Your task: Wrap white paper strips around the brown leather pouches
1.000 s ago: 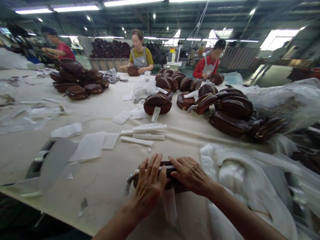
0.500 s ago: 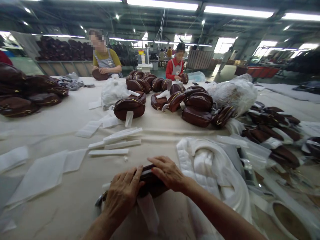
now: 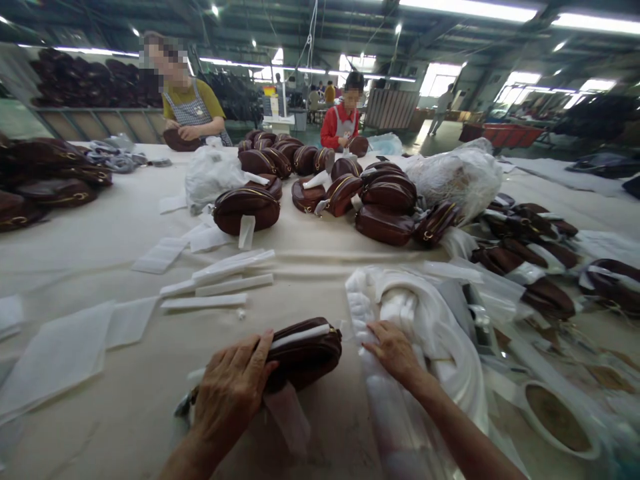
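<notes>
A small dark brown zip bag (image 3: pixel 306 353) lies on its side on the pale cloth before me. My left hand (image 3: pixel 235 387) is wrapped over its left end. Along the bag's zip runs a white strip (image 3: pixel 303 339), and a thin white paper piece (image 3: pixel 289 417) hangs out below it. Apart from the bag, my right hand (image 3: pixel 395 350) reaches over the white sheet bundle (image 3: pixel 400 303), fingers stretched out at its left edge. I cannot tell how firmly those fingers touch it.
White paper strips (image 3: pixel 205 301) and flat sheets (image 3: pixel 75 343) lie to the left. Several finished-looking brown bags (image 3: pixel 387 193) stand further back beside a clear plastic bundle (image 3: pixel 457 177). More bags (image 3: pixel 525 260) and a cardboard-cored roll (image 3: pixel 557 417) are at right. Two people work across the table.
My right hand has let go of the bag and moved right to the white sheets, uncovering the zip and white strip. My left hand stays on the bag. The view has shifted slightly.
</notes>
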Motion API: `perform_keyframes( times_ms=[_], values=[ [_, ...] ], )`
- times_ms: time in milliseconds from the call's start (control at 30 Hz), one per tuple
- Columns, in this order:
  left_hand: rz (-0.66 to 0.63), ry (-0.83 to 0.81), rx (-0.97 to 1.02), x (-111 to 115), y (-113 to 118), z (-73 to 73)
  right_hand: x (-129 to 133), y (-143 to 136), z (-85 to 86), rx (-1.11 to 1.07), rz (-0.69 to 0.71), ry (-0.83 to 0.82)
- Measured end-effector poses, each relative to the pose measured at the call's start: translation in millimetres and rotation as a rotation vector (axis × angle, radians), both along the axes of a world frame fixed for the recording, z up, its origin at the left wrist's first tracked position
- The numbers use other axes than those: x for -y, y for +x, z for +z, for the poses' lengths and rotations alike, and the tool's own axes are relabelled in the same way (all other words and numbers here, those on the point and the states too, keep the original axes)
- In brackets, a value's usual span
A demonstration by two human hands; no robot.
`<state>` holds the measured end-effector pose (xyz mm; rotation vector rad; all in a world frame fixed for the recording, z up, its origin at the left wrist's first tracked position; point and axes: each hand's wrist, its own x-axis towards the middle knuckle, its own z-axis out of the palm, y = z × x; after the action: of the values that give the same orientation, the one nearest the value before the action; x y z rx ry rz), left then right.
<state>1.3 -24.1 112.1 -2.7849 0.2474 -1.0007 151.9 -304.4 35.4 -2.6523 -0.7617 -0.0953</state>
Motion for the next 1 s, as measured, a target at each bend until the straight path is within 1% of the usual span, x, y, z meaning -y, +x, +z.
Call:
perform_keyframes(
  times_ms=[133,200,300,367,433,500,633,700,767,900,967,1000],
  values=[
    [0.032,-0.037,-0.002,3,-2,-0.1,-15,14,1.3,0.067,0.02,-0.042],
    [0.054,-0.086,-0.009,7,-4,1.0,-23,24,-3.9,0.146,0.009,-0.102],
    [0.064,-0.147,-0.042,11,-4,0.8,-32,41,-24.7,0.27,0.021,-0.189],
    [0.074,-0.167,-0.05,11,-3,0.0,-35,50,-40.0,0.321,0.048,-0.19],
    [0.083,-0.17,-0.056,12,-4,-0.2,-36,55,-47.8,0.346,0.064,-0.177],
    [0.082,-0.165,-0.063,13,-6,0.2,-35,54,-44.9,0.35,0.072,-0.155],
    [0.06,-0.15,-0.044,11,-8,-0.3,-35,48,-22.5,0.287,0.069,-0.099],
    [0.058,-0.126,-0.024,9,-7,-1.0,-36,45,-14.6,0.25,0.067,-0.122],
    [0.055,-0.093,-0.002,7,-5,-0.7,-37,42,-12.4,0.211,0.066,-0.165],
    [0.008,-0.03,0.051,5,-3,0.6,-39,38,-14.8,0.131,0.021,-0.212],
    [-0.018,-0.022,0.06,0,-4,-4.7,-37,35,-14.0,0.102,-0.007,-0.218],
    [-0.036,-0.049,0.064,-5,-4,-10.5,-36,33,-12.9,0.091,-0.021,-0.219]
  ],
)
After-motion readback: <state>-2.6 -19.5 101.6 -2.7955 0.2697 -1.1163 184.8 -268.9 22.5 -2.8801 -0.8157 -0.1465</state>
